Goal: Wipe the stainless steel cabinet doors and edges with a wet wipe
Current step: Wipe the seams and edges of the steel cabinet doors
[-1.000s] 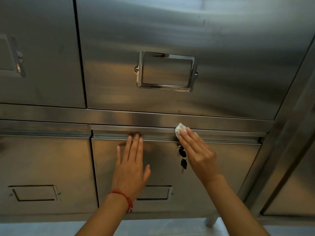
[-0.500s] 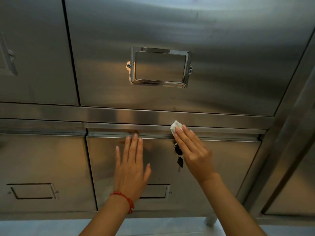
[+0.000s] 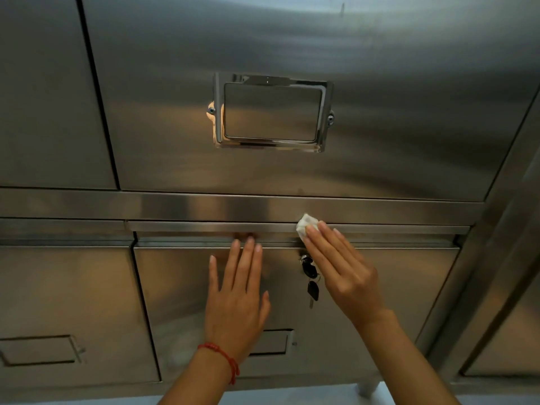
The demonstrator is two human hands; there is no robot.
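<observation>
Left hand (image 3: 236,299), fingers straight, lies flat on the lower cabinet door (image 3: 380,302), as half a second ago. Just right of it hang the keys (image 3: 310,276). Right hand (image 3: 342,268) presses the wet wipe (image 3: 305,224) under straight fingers on the door's top edge (image 3: 204,228), scarcely shifted along it; judged, edge wiping proceeds slowly. Beyond: upper door (image 3: 292,39).
</observation>
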